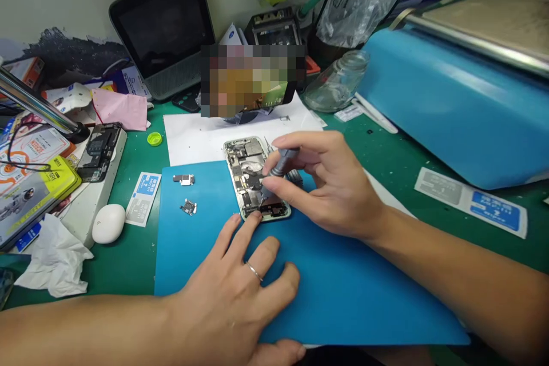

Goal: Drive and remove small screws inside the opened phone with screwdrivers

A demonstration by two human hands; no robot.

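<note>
An opened smartphone (245, 163) lies on a blue mat (343, 291), its inner parts and boards exposed. My right hand (328, 183) is closed around a grey screwdriver (283, 163), pinched between thumb and fingers. The screwdriver's tip points down at the lower part of the phone; whether it touches a screw I cannot tell. My left hand (240, 286) lies palm down in front, fingers apart, wearing a ring. One of its fingertips rests on the phone's near edge. Two small phone parts, a metal bracket (183, 180) and a dark piece (189, 207), lie left of the phone.
A white earbud case (108, 223), crumpled tissue (58, 257) and another opened phone (102, 151) are on the left. Behind stand a smart display (165, 28) and a glass jar (337, 83). At right are a rolled blue sheet (454, 108) and a label card (472, 202).
</note>
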